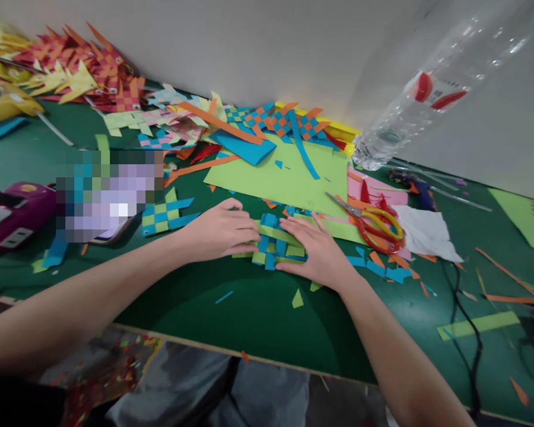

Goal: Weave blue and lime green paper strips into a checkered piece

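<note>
At the centre of the frame, a woven piece (269, 244) of blue and light green paper strips lies on the dark green tabletop (258, 314), between the two hands. The left hand (225, 231) comes in from the lower left, its fingers bent and touching the left side of the weave; whether they pinch a strip, I cannot tell. The right hand (318, 249) reaches in from the lower right, its fingers spread over the strips on the right side, with the thumb held apart near the lower edge. Just left of the left hand is a blue and green woven fish (162, 217), and farther left a phone (115, 204), its screen blurred out. Above the hands, a large light green sheet (289, 172) lies under a loose blue strip (303, 145), with orange and blue woven fish (289, 121) along its top edge. Right of centre, scissors (369, 222) with red and yellow handles lie slightly open beside a crumpled white tissue (429, 231). A clear plastic bottle (440, 89) fills the upper right, tilted in the view. A pile of red and orange woven fish (111, 71) sits at the upper left, near a yellow glue gun (13, 105).
</note>
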{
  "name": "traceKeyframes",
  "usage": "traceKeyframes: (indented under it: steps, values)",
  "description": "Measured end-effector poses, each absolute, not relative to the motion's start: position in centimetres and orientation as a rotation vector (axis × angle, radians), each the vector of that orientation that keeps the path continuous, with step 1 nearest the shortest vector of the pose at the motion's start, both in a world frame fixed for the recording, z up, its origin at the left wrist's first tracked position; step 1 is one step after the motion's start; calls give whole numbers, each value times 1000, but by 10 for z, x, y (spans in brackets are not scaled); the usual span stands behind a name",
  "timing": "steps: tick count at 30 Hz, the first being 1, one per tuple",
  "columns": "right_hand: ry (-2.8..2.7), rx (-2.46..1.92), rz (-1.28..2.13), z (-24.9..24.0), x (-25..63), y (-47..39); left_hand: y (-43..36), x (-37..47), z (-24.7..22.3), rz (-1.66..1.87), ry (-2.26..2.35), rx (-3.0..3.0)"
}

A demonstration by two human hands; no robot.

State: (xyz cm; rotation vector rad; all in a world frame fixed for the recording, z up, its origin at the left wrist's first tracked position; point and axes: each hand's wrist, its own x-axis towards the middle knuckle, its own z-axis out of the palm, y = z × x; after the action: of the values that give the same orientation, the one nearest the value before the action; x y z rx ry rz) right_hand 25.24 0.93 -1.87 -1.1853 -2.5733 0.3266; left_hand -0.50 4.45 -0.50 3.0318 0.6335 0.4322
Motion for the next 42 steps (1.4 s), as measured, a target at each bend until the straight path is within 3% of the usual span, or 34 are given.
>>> traceKeyframes:
  steps: [12, 23, 42]
  values:
    - [-2575, -1186, 334, -18, 252, 8, 46, -9, 1, 574, 747, 2940]
    - [-2570, -1177, 337, -18, 253, 9, 59, -19, -2, 372, 682, 2760]
    - [-2584, -1186, 334, -18, 253, 9, 57, -17, -6, 463, 543, 2890]
